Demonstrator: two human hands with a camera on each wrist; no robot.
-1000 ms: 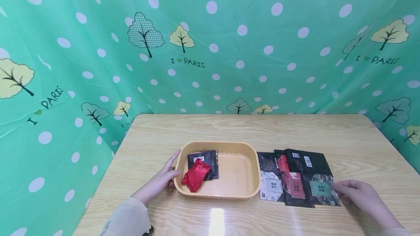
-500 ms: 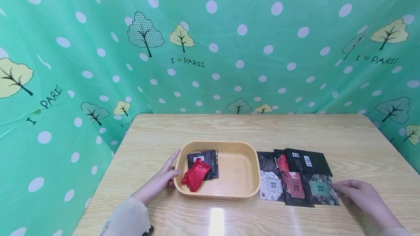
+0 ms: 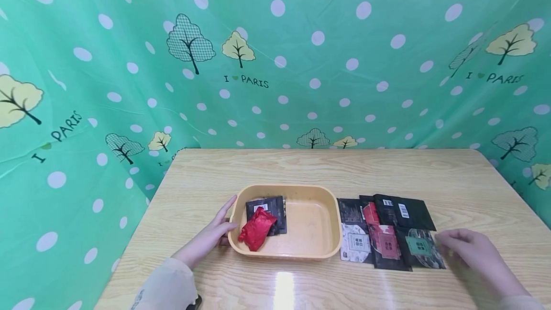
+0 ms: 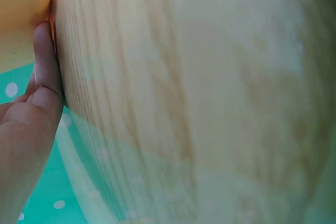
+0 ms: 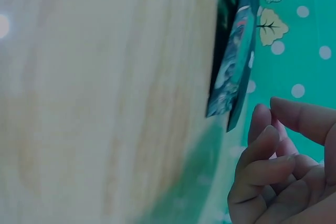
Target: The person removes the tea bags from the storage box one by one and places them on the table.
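My left hand rests against the left side of a yellow plastic tray, its fingers touching the outer wall and rim. In the left wrist view, a fairly straight finger lies along that wall. Inside the tray's left half are dark flat packets, partly covered by a crumpled shiny red packet. My right hand hovers just right of a black packet with a green label. The right wrist view shows its fingers loosely bent, apart from that packet, holding nothing.
Overlapping rows of packets lie right of the tray: a white-patterned one, a red-labelled one and black ones with barcodes behind. A small dark object shows by the left sleeve. Green dotted cloth hangs around the wooden table.
The right hand has let go of the green-labelled packet's right edge and come slightly away from it. The left hand and tray stay in place.
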